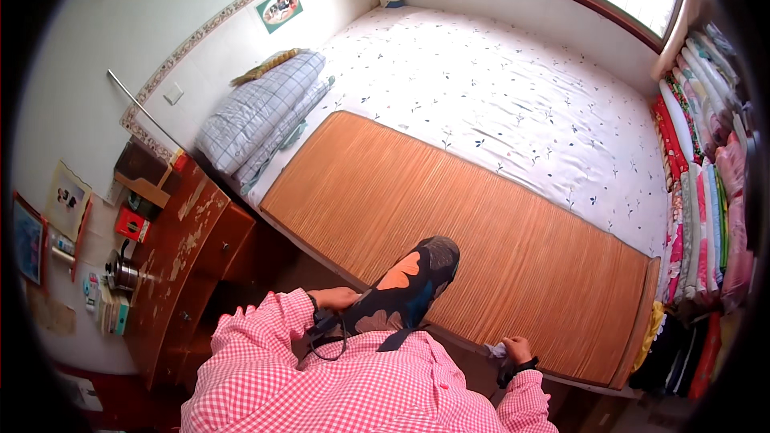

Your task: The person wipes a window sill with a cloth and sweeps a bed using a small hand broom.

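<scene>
A brown slatted sleeping mat (pixel 481 232) lies along the near side of the bed, over a white sheet (pixel 465 80) with a small leaf print. My knee (pixel 437 256), in dark flowered trousers, rests at the mat's near edge. My right hand (pixel 518 348) is closed at that edge, on a small crumpled whitish cloth (pixel 496 350). Left of the knee, my left hand (pixel 337 297) is low beside my thigh and the bed's edge. Its fingers are partly hidden by the leg, and what they touch does not show.
At the bed's left end lie a folded checked quilt (pixel 265 108) and a yellowish brush-like thing (pixel 265 68). Folded bedding (pixel 698 192) is stacked high on the right. A worn wooden desk (pixel 188 256) stands at left, carrying a metal kettle (pixel 122 274) and books (pixel 112 313).
</scene>
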Tool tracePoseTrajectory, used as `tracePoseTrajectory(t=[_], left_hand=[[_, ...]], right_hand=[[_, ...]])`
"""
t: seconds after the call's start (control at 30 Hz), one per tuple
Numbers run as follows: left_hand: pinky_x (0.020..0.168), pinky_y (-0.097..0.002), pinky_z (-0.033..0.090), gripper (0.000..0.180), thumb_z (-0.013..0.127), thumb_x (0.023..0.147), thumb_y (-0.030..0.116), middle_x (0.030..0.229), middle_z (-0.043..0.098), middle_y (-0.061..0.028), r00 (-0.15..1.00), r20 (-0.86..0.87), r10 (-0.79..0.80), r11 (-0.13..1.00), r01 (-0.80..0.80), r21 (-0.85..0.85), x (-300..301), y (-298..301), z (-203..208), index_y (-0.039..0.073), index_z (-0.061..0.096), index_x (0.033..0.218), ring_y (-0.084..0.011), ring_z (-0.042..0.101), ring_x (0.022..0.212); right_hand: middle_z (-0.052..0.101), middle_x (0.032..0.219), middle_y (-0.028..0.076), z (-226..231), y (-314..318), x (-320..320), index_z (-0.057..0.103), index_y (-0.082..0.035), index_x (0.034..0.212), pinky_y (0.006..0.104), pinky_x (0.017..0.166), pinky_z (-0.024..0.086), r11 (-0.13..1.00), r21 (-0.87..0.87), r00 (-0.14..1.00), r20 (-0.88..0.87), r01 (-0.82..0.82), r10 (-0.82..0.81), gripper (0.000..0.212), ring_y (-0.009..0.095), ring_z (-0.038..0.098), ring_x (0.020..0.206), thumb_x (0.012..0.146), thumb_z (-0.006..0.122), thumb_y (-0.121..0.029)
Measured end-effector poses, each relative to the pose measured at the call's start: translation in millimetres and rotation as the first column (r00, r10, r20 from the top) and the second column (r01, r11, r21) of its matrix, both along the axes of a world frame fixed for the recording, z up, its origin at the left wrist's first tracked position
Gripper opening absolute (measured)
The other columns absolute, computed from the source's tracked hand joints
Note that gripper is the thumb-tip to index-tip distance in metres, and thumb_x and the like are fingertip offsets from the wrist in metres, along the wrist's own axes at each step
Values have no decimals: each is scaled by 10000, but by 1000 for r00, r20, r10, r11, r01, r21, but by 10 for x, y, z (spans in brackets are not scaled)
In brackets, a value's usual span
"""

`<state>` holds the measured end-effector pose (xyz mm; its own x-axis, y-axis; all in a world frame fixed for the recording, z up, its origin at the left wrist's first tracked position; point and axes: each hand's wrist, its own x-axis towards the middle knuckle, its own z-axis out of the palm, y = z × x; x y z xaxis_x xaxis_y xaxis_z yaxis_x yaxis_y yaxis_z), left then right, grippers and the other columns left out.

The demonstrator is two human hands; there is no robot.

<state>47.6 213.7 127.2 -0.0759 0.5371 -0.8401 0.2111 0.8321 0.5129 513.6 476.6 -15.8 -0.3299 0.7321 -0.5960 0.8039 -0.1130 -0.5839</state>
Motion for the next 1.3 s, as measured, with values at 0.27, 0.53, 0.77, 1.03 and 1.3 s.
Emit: tracePoseTrajectory(t=[0.27,0.53,0.77,1.03,1.3], left_hand=[[607,-326,506,384,489,891,313,903,650,-121,886,-56,-460,887,462,21,-334,1109,-106,-13,621,1047,-205,627,775],[711,-283,503,352,528,937,291,973,619,-78,895,-42,-444,894,446,50,-634,3161,40,4,572,1134,-156,581,837],[742,-311,504,360,573,910,230,1019,615,-110,960,-184,-210,897,264,355,-668,5209,-973,-20,528,1164,-205,613,899],[1010,-457,341,560,642,815,204,1317,414,-257,603,-795,-64,565,679,469,-1042,6659,-1644,16,413,1290,-421,390,1221],[1031,-654,155,624,541,879,407,1507,161,-169,473,-844,-252,686,703,189,-1049,7823,-1856,211,306,1423,-422,123,1377]], right_hand=[[545,544,31,10,783,-53,531,-17,576,323,444,401,924,40,905,-220,380,-363,197,136,530,517,658,699,-79],[611,889,261,40,1839,-999,520,73,965,432,678,505,954,167,963,65,248,-262,439,371,629,825,603,699,-99],[565,1090,275,-572,2440,-1063,440,93,1092,402,862,477,909,149,892,188,389,-412,752,374,580,1009,578,857,-263],[523,1174,266,-137,2808,-1447,382,85,1170,372,966,431,817,-316,821,489,482,-295,785,361,537,1115,624,865,-205],[527,1181,291,-24,3027,-1441,352,87,1207,408,936,446,738,-482,812,563,473,-153,867,386,538,1115,633,859,-320]])
